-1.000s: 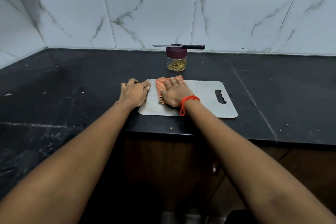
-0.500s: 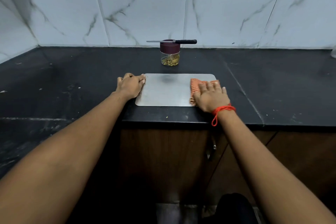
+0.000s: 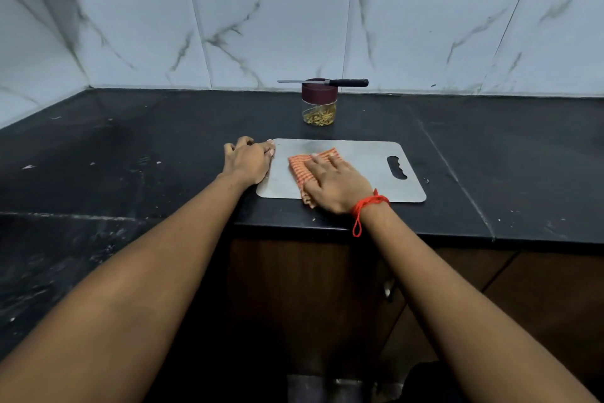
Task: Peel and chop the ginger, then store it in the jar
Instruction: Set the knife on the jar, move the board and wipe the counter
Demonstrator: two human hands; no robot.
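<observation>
Black stone counter point(image 3: 130, 157) runs along a wall of white marbled tiles point(image 3: 277, 36), with dark wooden cabinet fronts point(image 3: 539, 288) below its front edge. Near the back of the counter, close to the wall, stands the jar point(image 3: 318, 108), clear-sided and closed with a dark maroon lid point(image 3: 318, 93). The chopped ginger point(image 3: 318, 117) lies inside it as a low heap of pale yellowish slivers on the bottom. A knife point(image 3: 327, 82) lies flat across the lid, its black handle sticking out to the right and its blade to the left.

Just in front of the jar, apart from it, a metal cutting board point(image 3: 369, 157) lies flat on the counter, its handle slot at the right end. On the board's left half sits an orange checked cloth point(image 3: 302, 164), one corner hanging past the near edge. The right hand point(image 3: 333, 183) lies palm down on the cloth, fingers straight and pressing it flat, clasping nothing. A red thread point(image 3: 369, 203) is tied round that wrist. The left hand point(image 3: 248, 162) rests on the counter against the board's left edge, fingers curled, fingertips touching the edge; whether it actually grips the board cannot be told. Small pale specks dot the counter to the left.
</observation>
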